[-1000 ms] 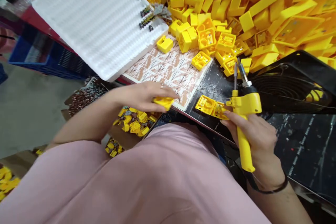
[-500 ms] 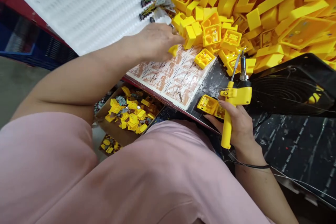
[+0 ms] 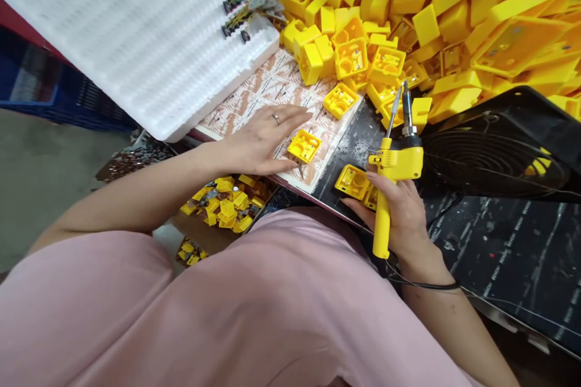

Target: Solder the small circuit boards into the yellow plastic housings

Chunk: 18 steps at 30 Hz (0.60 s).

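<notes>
My left hand (image 3: 267, 139) lies low over a patterned paper sheet (image 3: 236, 115), thumb and fingers spread apart. Between its thumb and fingertips, but not gripped, a small open yellow plastic housing (image 3: 304, 146) rests on the sheet. My right hand (image 3: 406, 211) is wrapped round a yellow soldering gun (image 3: 399, 163), its metal tip and feed tube pointing away from me. Beside the right thumb and fingers are yellow housings (image 3: 353, 181), partly hidden; whether the fingers press on them I cannot tell. Another open housing (image 3: 341, 100) sits at the sheet's far edge.
A large heap of yellow housings (image 3: 408, 6) fills the far side. At the left lies a white foam tray (image 3: 136, 30) with small wired parts (image 3: 252, 9). A black fan-like unit (image 3: 490, 151) stands right. Below the table edge, a box holds yellow pieces (image 3: 227, 205).
My left hand has come back from the heap towards me and opened, leaving a yellow housing on the sheet. My right hand keeps its hold on the soldering gun. The view has shifted slightly.
</notes>
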Each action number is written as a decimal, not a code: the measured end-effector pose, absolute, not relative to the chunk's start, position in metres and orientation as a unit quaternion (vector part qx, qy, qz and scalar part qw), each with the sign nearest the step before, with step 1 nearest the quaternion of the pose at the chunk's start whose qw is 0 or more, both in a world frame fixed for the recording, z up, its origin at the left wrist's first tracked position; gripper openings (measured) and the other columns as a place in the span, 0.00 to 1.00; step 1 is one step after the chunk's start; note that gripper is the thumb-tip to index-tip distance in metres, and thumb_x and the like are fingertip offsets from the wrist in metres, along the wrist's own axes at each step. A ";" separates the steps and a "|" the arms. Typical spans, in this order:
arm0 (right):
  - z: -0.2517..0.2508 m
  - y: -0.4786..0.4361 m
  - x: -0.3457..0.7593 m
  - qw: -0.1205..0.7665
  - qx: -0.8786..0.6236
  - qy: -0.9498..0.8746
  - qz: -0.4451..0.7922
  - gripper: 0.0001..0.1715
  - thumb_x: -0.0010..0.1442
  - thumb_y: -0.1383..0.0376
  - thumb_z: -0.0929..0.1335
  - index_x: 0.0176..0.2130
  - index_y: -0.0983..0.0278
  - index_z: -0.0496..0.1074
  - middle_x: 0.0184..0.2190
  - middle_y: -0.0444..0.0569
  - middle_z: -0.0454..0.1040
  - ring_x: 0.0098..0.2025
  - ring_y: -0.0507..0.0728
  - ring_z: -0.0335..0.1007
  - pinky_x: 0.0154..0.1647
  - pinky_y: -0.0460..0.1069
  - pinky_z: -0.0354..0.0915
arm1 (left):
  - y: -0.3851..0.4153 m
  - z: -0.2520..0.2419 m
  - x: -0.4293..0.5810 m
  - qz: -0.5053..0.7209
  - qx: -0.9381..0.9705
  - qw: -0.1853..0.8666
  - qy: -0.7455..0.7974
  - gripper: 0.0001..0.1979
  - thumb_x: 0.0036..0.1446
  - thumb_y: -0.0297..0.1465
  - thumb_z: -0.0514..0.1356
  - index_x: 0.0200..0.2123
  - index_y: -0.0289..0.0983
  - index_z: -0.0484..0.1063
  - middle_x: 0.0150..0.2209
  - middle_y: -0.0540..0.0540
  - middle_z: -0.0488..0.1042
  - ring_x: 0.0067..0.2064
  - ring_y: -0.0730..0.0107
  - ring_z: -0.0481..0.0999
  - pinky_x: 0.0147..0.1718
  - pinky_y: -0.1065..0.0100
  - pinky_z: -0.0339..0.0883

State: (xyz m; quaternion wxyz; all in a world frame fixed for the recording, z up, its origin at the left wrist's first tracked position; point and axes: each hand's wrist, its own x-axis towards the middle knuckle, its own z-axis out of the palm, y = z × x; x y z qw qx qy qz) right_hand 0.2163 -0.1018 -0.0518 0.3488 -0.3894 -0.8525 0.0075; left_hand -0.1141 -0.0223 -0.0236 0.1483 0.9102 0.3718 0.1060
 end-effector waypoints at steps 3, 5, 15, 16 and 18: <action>-0.051 -0.102 0.216 0.335 -0.381 -0.862 0.002 0.41 0.64 0.61 0.77 0.70 0.58 0.61 0.41 0.48 0.81 0.41 0.60 0.82 0.45 0.54 0.78 | -0.034 -0.017 -0.093 0.080 0.908 0.085 0.403 0.40 0.65 0.56 0.59 0.69 0.35 0.65 0.67 0.30 0.71 0.65 0.43 0.72 0.61 0.48 0.68; -0.051 -0.102 0.217 0.332 -0.382 -0.862 -0.003 0.40 0.65 0.63 0.76 0.70 0.57 0.61 0.41 0.47 0.80 0.40 0.59 0.82 0.44 0.53 0.78 | -0.035 -0.014 -0.077 0.062 0.906 0.060 0.414 0.31 0.67 0.50 0.58 0.62 0.33 0.73 0.59 0.32 0.77 0.55 0.45 0.79 0.52 0.49 0.74; -0.053 -0.101 0.219 0.341 -0.381 -0.858 -0.041 0.37 0.65 0.64 0.75 0.68 0.61 0.63 0.39 0.48 0.81 0.36 0.59 0.80 0.40 0.52 0.76 | -0.036 -0.003 -0.068 0.092 0.945 0.155 0.274 0.21 0.63 0.26 0.60 0.58 0.45 0.80 0.72 0.41 0.67 0.74 0.46 0.64 0.69 0.39 0.62; -0.052 -0.100 0.218 0.342 -0.384 -0.857 -0.042 0.38 0.66 0.64 0.75 0.69 0.60 0.63 0.38 0.48 0.81 0.35 0.59 0.80 0.39 0.52 0.76 | -0.041 -0.008 -0.067 0.112 0.932 0.130 0.320 0.23 0.64 0.34 0.62 0.62 0.41 0.77 0.71 0.35 0.67 0.71 0.41 0.67 0.65 0.39 0.66; -0.050 -0.100 0.217 0.350 -0.388 -0.851 -0.045 0.39 0.66 0.64 0.75 0.70 0.58 0.61 0.38 0.47 0.81 0.34 0.58 0.80 0.38 0.52 0.75 | -0.050 -0.019 -0.063 0.125 0.917 0.089 0.369 0.29 0.66 0.45 0.62 0.64 0.35 0.74 0.64 0.29 0.73 0.61 0.40 0.76 0.56 0.44 0.75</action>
